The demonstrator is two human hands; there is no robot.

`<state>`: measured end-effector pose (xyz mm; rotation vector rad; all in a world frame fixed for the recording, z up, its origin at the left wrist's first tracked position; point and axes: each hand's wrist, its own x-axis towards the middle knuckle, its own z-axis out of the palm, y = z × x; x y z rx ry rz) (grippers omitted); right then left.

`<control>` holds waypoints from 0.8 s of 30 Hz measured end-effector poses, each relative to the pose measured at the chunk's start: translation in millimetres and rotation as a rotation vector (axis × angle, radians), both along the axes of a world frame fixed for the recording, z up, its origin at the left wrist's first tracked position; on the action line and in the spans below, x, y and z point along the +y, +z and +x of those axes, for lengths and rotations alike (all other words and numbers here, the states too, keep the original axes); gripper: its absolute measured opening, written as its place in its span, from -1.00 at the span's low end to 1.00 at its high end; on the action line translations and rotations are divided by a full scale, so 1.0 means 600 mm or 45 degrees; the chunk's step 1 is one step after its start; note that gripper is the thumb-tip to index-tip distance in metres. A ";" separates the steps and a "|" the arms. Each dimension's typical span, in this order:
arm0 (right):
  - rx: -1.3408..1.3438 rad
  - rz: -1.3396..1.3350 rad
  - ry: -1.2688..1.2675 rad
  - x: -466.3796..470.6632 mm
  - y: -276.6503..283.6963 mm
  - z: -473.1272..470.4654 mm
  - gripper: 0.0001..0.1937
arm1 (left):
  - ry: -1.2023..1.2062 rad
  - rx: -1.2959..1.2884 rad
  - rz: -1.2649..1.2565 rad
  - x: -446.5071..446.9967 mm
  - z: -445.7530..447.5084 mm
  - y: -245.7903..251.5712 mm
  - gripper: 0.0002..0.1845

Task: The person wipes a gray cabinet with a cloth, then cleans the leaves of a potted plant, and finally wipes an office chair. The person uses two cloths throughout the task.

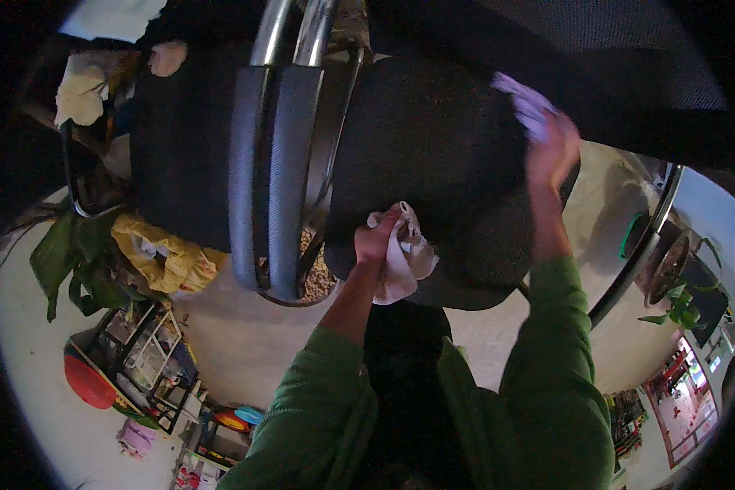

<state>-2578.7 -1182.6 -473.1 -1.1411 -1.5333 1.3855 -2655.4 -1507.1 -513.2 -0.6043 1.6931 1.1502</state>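
Observation:
A black fabric chair seat (429, 177) lies in front of me, its rounded near edge close to my body. My left hand (375, 237) grips a bunched pale pink cloth (407, 266), which hangs over that near edge. Further out, at the right side of the seat, my right hand (554, 150) holds a purple cloth (523, 101). This hand and cloth are blurred. A dark mesh backrest (625, 67) rises beyond the right hand.
Two padded armrests (291, 184) on chrome tubes separate this seat from another black seat (177, 153). Beneath them stands a container of small tan pieces (320, 278). A yellow plastic bag (165, 260) and leafy plant (67, 263) are left; a potted plant (670, 275) is right.

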 end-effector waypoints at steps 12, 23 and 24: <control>-0.786 1.462 0.457 -0.136 -0.079 -0.257 -0.56 | 0.008 0.008 0.071 -0.009 0.017 0.012 -0.54; -0.521 0.826 1.203 -0.584 -0.057 -0.014 -0.79 | -0.160 -0.142 0.088 -0.320 0.124 0.172 -0.66; -0.458 0.834 1.209 -0.607 -0.057 0.027 -0.79 | 0.058 -0.242 0.127 -0.353 0.120 0.175 -0.66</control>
